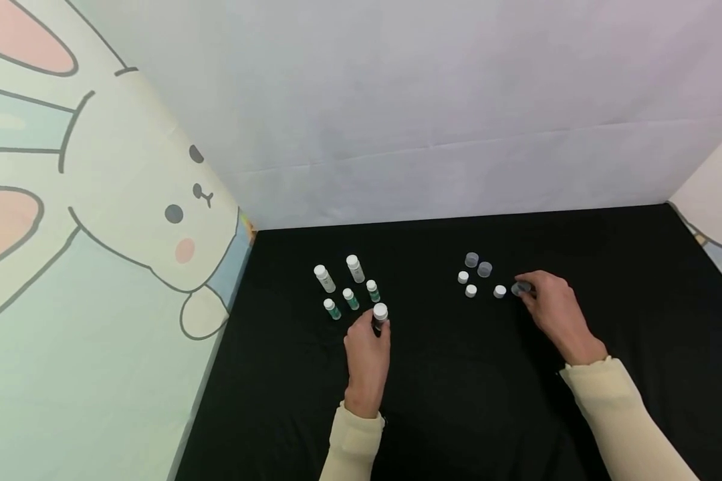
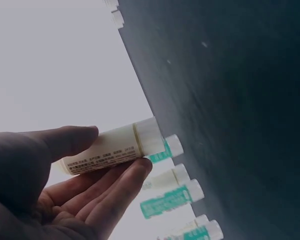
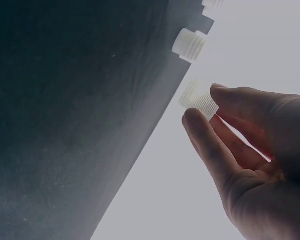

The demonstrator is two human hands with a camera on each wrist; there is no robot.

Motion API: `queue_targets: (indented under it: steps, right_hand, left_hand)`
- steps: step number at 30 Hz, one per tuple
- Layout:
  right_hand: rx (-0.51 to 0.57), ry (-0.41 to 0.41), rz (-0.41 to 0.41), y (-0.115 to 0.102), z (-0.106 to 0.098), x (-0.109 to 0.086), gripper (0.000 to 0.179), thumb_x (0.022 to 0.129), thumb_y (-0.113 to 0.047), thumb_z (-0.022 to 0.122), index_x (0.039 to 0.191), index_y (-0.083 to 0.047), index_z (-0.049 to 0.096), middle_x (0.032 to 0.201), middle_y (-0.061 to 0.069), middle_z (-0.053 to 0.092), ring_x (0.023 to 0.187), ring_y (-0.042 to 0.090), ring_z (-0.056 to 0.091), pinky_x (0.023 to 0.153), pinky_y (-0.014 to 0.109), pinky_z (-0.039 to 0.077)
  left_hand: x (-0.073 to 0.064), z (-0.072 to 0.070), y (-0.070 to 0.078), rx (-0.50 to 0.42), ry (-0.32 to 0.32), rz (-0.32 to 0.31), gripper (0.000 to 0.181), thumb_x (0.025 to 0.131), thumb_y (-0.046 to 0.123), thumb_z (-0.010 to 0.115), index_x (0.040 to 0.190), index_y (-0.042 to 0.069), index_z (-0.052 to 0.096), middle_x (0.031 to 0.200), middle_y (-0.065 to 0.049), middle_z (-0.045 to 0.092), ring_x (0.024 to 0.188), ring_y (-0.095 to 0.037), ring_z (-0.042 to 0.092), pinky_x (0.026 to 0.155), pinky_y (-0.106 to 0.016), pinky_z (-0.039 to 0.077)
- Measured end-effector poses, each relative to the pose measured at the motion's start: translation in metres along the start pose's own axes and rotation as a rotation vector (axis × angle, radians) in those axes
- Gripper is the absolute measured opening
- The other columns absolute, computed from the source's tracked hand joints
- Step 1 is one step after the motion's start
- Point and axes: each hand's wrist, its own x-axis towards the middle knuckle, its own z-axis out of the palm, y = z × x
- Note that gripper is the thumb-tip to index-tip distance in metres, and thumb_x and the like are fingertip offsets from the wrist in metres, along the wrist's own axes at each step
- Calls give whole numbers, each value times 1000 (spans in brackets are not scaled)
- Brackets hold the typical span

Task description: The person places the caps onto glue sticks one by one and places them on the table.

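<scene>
My left hand (image 1: 367, 361) grips a small bottle (image 2: 107, 150) with a white cap and a pale label bearing fine dark print. Between its thumb and fingers the bottle stands about upright, cap on top, in the head view. My right hand (image 1: 556, 314) pinches a small clear ribbed cap (image 3: 200, 101) between thumb and index finger. Just left of those fingertips lies a white cap (image 1: 500, 291). Beyond the left hand stand several more bottles: a green-labelled bottle (image 1: 332, 309) at the left is one, a pale-labelled bottle (image 1: 355, 268) another.
Two clear caps (image 1: 472, 260) and two white caps (image 1: 463, 276) form a loose group left of the right hand. A black cloth (image 1: 439, 387) covers the table. Behind it rises a white wall sheet (image 1: 427, 133), and a rabbit-printed sheet (image 1: 126, 200) stands on the left.
</scene>
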Motion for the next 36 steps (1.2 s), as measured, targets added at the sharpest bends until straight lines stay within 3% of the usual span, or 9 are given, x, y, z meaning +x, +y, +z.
queue_targets:
  steps: [6, 16, 29, 36]
  right_hand:
    - [22, -3, 6, -10, -2, -2, 26, 91, 12, 72, 117, 11, 71, 111, 31, 70, 90, 41, 68, 77, 62, 56]
    - [26, 19, -8, -20, -4, -7, 27, 90, 12, 73, 117, 11, 71, 111, 30, 70, 88, 40, 68, 74, 58, 57]
    - [37, 39, -15, -35, -3, -10, 24, 90, 11, 74, 114, 9, 73, 106, 26, 72, 81, 32, 66, 69, 50, 55]
    - [40, 53, -35, -45, 1, -14, 24, 90, 11, 75, 114, 7, 74, 106, 23, 73, 85, 33, 70, 71, 51, 57]
  left_hand:
    - [-2, 4, 8, -2, -16, 46, 16, 93, 2, 80, 107, 5, 76, 103, -10, 77, 97, -27, 76, 82, -45, 62]
    - [-2, 9, 16, 14, -51, 68, 17, 93, 4, 80, 109, 2, 75, 105, -13, 78, 97, -30, 77, 82, -46, 62]
    - [-3, 18, 19, 40, -72, 132, 16, 93, 4, 80, 109, 4, 75, 101, -9, 77, 94, -26, 76, 79, -43, 62]
    - [-4, 21, 23, 45, -87, 150, 19, 93, 3, 80, 112, 2, 75, 102, -10, 76, 94, -26, 76, 78, -42, 63]
